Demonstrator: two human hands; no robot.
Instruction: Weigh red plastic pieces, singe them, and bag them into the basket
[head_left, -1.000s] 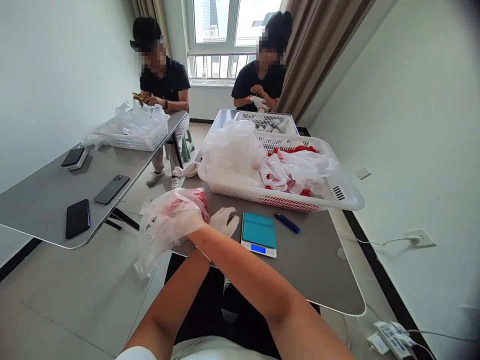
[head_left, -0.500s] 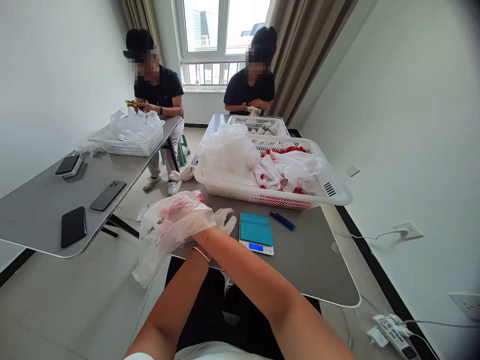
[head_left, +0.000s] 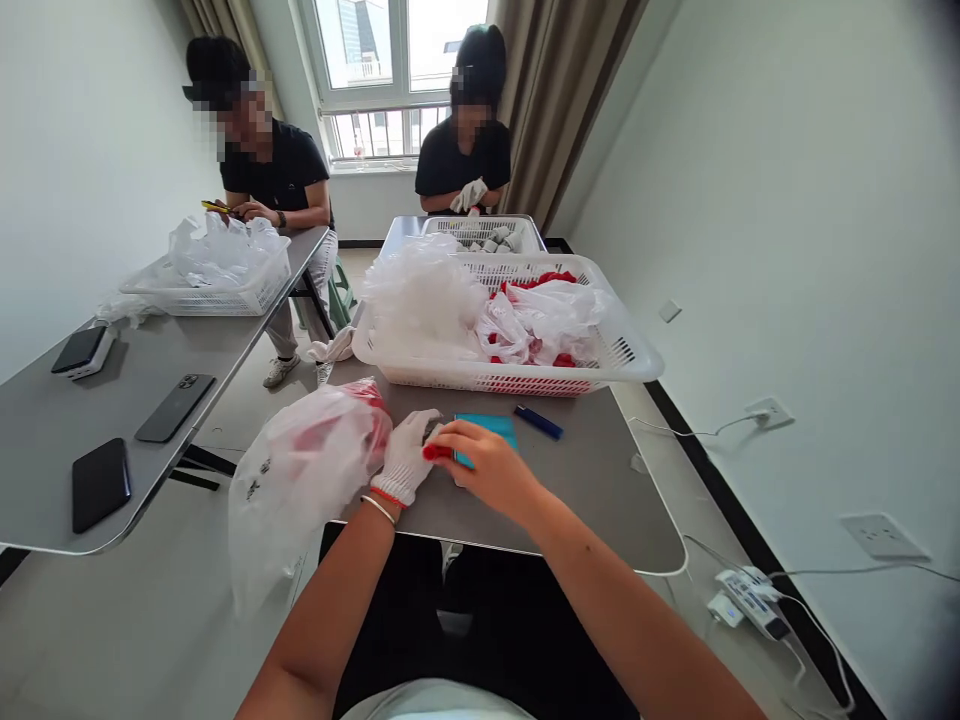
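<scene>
My left hand (head_left: 406, 456), in a white knit glove with a red cuff, is closed at the table's near side around a small grey piece (head_left: 433, 429), mostly hidden by the fingers. Right beside it, my bare right hand (head_left: 487, 470) pinches a small red cylindrical piece (head_left: 436, 453), its round end facing left. Under and behind the right hand, a scale with a teal plate (head_left: 491, 428) is partly covered. A translucent plastic bag (head_left: 300, 460) with red contents lies left of the glove and hangs over the table edge.
A large white basket (head_left: 442, 374) holds plastic bags and red pieces. Behind it, a smaller basket (head_left: 534, 238) has grey pieces. A blue lighter-like object (head_left: 538, 421) lies beyond the scale. Phones (head_left: 100, 485) rest on the left table. Two people sit opposite.
My right hand has come out of the plastic bag with a red piece and moved right to the gloved left hand. The view has shifted. The person at the back now shows a gloved hand.
</scene>
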